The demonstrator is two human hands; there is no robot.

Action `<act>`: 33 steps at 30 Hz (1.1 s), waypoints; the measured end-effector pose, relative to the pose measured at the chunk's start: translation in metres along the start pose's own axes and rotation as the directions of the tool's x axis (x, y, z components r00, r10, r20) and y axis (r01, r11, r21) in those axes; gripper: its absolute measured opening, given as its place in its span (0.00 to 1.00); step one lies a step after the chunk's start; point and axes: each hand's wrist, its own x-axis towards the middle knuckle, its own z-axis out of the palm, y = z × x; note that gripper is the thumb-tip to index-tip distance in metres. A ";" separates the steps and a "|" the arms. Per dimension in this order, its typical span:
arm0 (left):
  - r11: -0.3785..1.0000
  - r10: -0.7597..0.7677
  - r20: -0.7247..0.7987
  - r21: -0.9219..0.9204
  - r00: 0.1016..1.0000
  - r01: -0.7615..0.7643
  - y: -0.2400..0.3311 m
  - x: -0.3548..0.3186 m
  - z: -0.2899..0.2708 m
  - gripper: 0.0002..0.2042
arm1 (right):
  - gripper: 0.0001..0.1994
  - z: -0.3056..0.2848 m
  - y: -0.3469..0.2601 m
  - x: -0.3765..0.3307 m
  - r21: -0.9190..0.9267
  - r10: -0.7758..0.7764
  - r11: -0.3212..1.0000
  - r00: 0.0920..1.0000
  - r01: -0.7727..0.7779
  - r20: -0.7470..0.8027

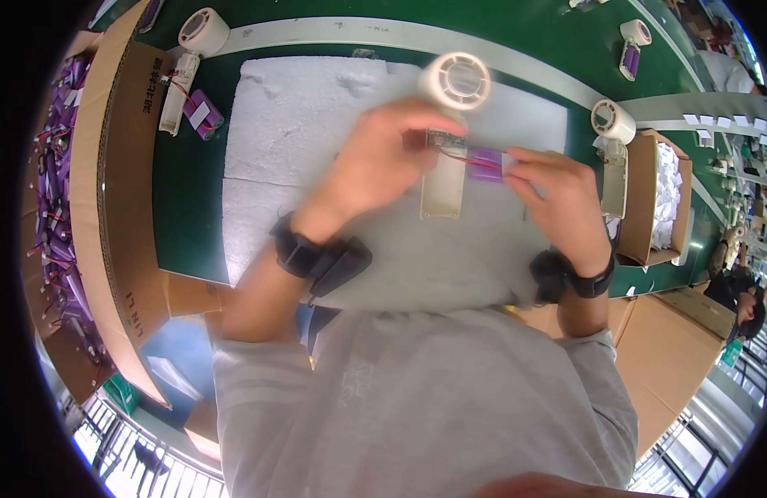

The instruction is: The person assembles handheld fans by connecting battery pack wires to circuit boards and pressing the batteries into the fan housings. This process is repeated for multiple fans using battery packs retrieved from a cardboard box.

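Observation:
On a white foam sheet [292, 108] lies a small white handheld fan [442, 192] with a round grilled head and an opened handle; a circuit board [446, 139] shows near its neck. My left hand [371, 162] is curled around the neck, its thumb and fingers closed on the fan. In my right hand [557, 195], a purple battery pack [484, 166] with a pale label is pinched between thumb and fingers, just right of the handle. Red and dark wires [458, 156] run from the battery toward the board. Part of the neck is hidden by my left hand.
At the left, a cardboard box [109, 199] holds many purple batteries. Another fan and battery [203, 114] lie beside the foam. A box of white slips [667, 195] and a fan [613, 122] stand right. A pale rail [317, 31] crosses the green table.

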 end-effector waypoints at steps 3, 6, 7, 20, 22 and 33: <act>1.000 0.007 -0.003 -0.016 1.000 -0.007 -0.001 0.000 0.000 0.18 | 0.05 0.001 -0.001 0.000 -0.049 -0.026 0.998 1.000 0.025 -0.006; 1.000 0.009 -0.008 -0.023 1.000 -0.009 -0.002 0.000 0.001 0.18 | 0.05 0.002 -0.006 -0.001 -0.079 -0.013 0.997 1.000 0.014 0.009; 1.000 0.010 -0.010 -0.022 1.000 -0.010 -0.002 0.000 0.001 0.18 | 0.06 0.003 -0.008 -0.001 -0.121 -0.033 0.992 0.999 0.034 0.012; 0.997 0.036 -0.040 0.065 0.999 -0.034 -0.008 0.003 0.006 0.18 | 0.10 -0.029 0.036 0.019 0.095 -0.015 0.995 0.971 -0.008 0.240; 0.998 0.019 -0.035 0.057 0.999 -0.017 -0.006 0.002 0.004 0.18 | 0.11 -0.047 0.060 0.031 0.037 0.279 0.957 0.949 -0.287 0.146; 0.998 0.043 -0.052 0.037 0.998 -0.041 -0.006 0.004 0.002 0.19 | 0.22 0.014 0.014 0.016 0.213 -0.090 0.975 0.990 0.067 0.104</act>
